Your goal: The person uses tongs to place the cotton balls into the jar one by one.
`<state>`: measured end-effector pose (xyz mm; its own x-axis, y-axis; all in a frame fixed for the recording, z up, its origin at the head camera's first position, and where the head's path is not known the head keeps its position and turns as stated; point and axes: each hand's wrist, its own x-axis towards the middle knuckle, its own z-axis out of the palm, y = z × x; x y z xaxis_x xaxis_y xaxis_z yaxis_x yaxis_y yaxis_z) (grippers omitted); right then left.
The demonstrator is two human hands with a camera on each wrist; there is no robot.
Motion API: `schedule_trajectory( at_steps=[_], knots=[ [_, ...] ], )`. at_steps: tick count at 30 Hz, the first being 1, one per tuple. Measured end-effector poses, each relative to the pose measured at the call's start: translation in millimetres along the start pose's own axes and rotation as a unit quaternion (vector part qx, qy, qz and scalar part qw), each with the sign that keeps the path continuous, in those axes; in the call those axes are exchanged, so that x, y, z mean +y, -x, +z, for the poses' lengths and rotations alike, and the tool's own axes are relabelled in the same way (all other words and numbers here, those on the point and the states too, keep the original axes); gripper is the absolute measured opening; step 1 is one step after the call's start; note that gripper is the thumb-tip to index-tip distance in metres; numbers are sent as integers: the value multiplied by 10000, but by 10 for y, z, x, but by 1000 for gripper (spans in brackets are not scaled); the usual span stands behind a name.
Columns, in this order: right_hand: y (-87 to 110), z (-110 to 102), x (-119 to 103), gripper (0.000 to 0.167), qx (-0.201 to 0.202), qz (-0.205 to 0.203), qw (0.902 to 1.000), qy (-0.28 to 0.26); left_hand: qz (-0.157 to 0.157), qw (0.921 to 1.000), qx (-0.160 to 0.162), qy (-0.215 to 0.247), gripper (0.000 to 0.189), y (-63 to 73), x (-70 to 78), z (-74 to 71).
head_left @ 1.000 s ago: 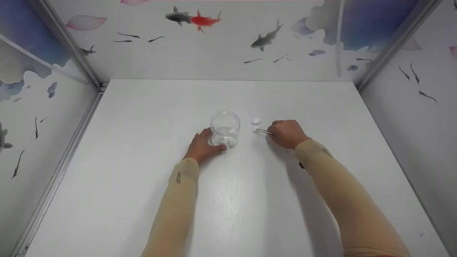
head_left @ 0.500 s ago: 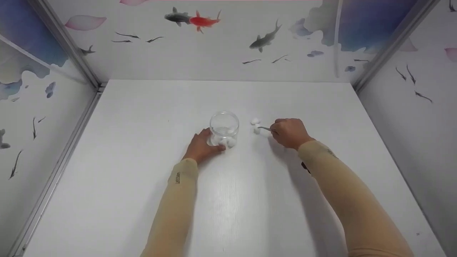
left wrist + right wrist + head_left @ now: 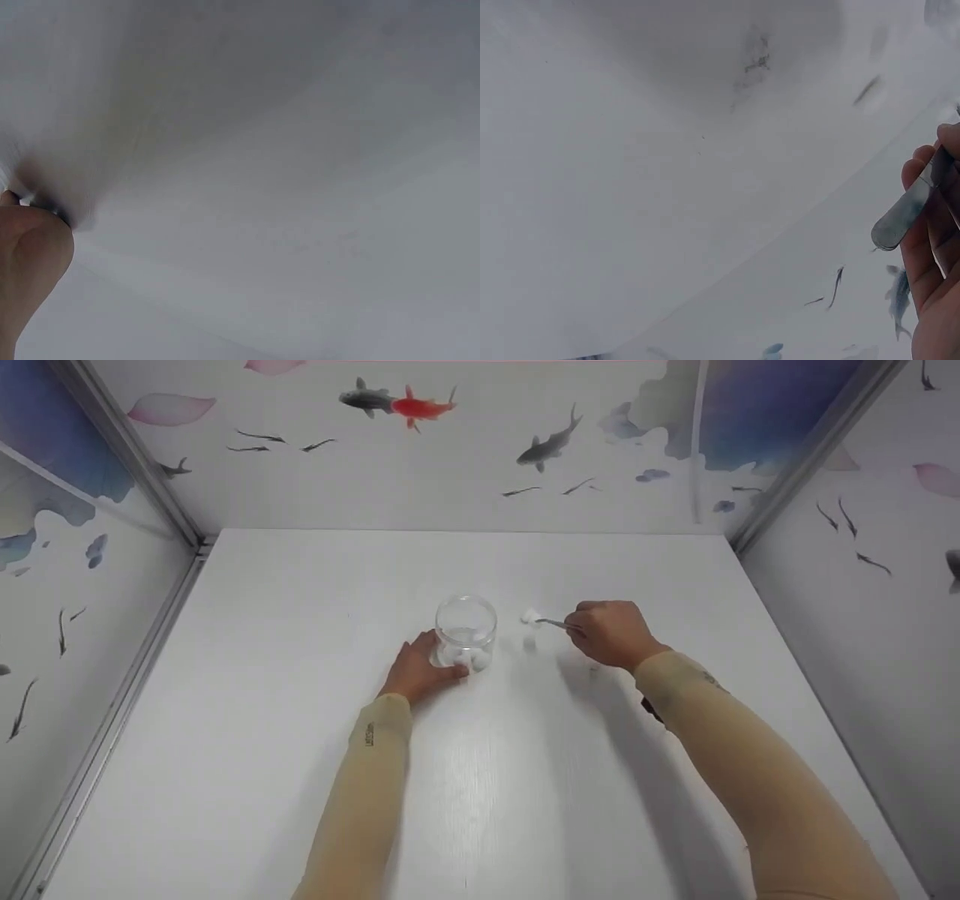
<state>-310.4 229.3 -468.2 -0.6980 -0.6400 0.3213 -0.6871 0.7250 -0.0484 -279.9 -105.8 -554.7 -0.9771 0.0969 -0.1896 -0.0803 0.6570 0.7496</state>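
The white balls [image 3: 480, 661] inside the clear jar [image 3: 466, 624] blur together, and the left hand [image 3: 418, 666] is cut off in its wrist view. That hand curls round the jar's near left side; the right hand [image 3: 611, 634] grips metal tweezers [image 3: 557, 624]. Their long axis runs sideways, tips leftward at a separate white ball [image 3: 529, 616] near the jar, which stands upright on the table [image 3: 262, 675]
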Motion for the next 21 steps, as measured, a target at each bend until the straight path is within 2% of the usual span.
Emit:
schedule_trajectory(
  at_steps=[5, 11, 21],
  knots=[
    [-105, -108, -94, 9, 50, -79, 10000, 33, 112, 9999, 3, -123, 98, -4, 3, -20],
    [-239, -186, -227, 9, 132, -198, 9997, -71, 40, 10000, -19, -65, 99, 5, 17, -28],
    [-426, -181, -454, 10, 198, -511, 9984, -117, 71, 9999, -4, -96, 99, 15, 40, -30]
  ],
)
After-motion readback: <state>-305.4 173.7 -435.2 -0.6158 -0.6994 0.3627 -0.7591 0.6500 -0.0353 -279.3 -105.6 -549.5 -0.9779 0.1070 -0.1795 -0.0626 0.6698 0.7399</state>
